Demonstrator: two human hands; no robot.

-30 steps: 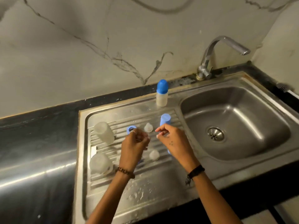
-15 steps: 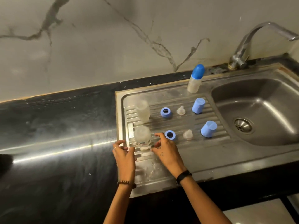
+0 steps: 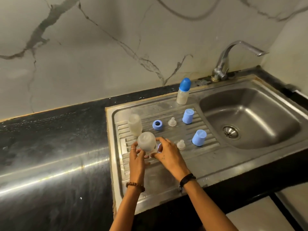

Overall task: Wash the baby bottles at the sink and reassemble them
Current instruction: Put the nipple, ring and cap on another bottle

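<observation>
The wall across the top of the frame is pale cream marble with dark grey veins. Below it at left the counter is glossy black, speckled. The sink at right is dull silver steel, its draining board ribbed. At centre, two caps are light blue, a ring deeper blue. The standing bottle is milky white under a bright blue lid. The hands hold a frosted clear bottle.
</observation>
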